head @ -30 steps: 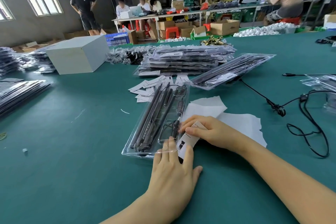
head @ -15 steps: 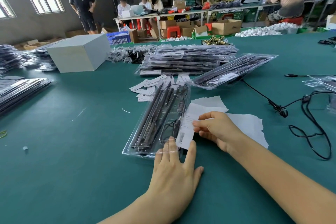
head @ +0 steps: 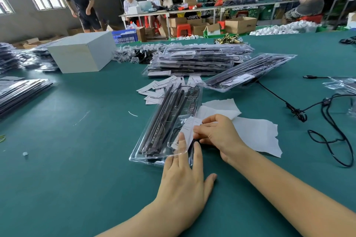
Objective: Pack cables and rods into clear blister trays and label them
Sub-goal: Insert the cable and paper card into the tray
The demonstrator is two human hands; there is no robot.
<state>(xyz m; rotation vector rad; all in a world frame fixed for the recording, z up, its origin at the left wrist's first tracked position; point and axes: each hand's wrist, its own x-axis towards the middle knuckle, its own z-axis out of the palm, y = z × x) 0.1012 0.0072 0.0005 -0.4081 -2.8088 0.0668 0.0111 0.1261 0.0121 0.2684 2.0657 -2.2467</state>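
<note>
A clear blister tray (head: 154,140) lies on the green table in front of me, filled with black rods (head: 165,109) and a coiled cable. My left hand (head: 185,177) lies flat with straight fingers pressing the tray's near edge. My right hand (head: 217,136) pinches a white label (head: 189,127) over the tray's right near part. White backing paper (head: 256,134) lies under and to the right of that hand.
A stack of packed trays (head: 196,59) and one more tray (head: 250,71) lie behind. Loose labels (head: 154,90) sit by the tray's far end. Black cables (head: 327,121) trail at right. A white box (head: 82,54) stands at left, more tray piles (head: 19,94) at far left.
My right hand has brought the label leftward from the backing paper onto the tray's right side. My left hand stays flat on the tray's near edge.
</note>
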